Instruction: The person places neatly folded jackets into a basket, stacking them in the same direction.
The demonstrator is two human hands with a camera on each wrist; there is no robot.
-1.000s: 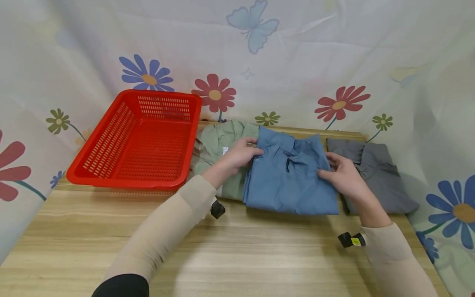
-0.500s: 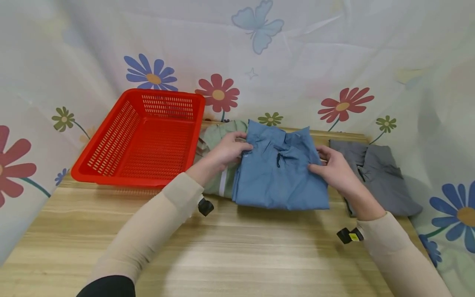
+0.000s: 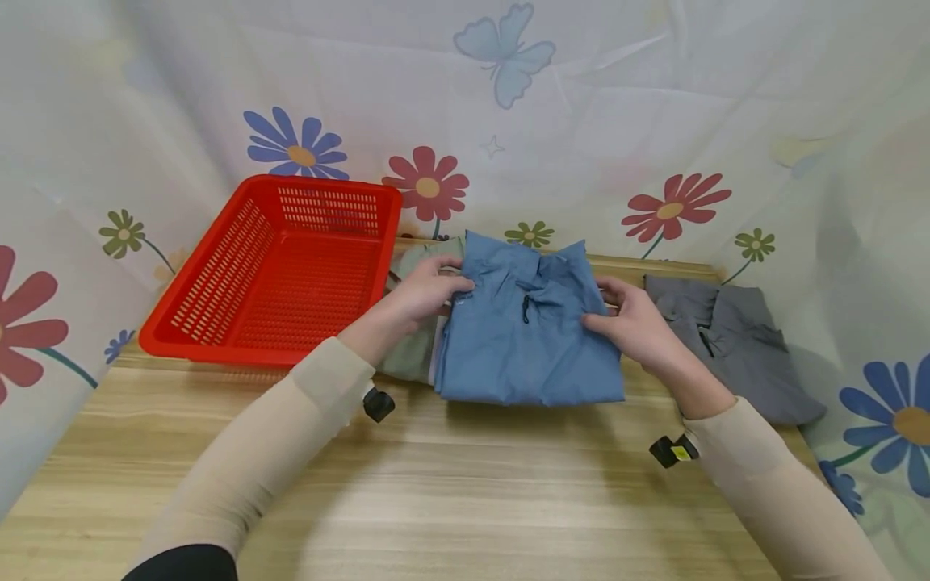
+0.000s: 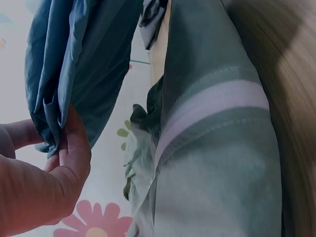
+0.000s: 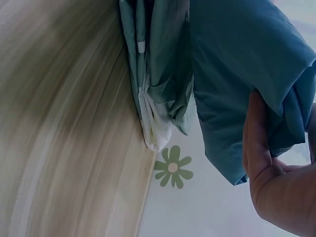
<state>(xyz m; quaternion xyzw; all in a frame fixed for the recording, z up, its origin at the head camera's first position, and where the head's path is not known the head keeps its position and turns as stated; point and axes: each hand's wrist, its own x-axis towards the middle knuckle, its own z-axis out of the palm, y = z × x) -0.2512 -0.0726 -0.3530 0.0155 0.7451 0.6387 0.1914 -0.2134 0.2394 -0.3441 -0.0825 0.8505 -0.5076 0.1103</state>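
Observation:
A folded blue garment (image 3: 526, 347) with a short black pull on its front hangs between my two hands, raised off the table. My left hand (image 3: 425, 292) pinches its left edge between thumb and fingers, and the left wrist view shows several layers of blue cloth (image 4: 74, 64) in that grip. At the opposite edge my right hand (image 3: 639, 323) pinches the cloth, with the thumb in front. Below and left of the blue garment lies a folded green garment (image 3: 410, 355), partly covered by it. Its pale stripe (image 4: 212, 101) shows in the left wrist view.
A red plastic basket (image 3: 250, 355) with slotted sides stands at the left, nothing visible inside. To the right lies a folded grey garment (image 3: 748, 347). The wooden table (image 3: 465, 500) meets a flower-printed curtain (image 3: 581, 145) at the back.
Both hands have carried the blue garment leftward, so it covers more of the green garment. A wider gap now separates it from the grey garment. The basket stays put.

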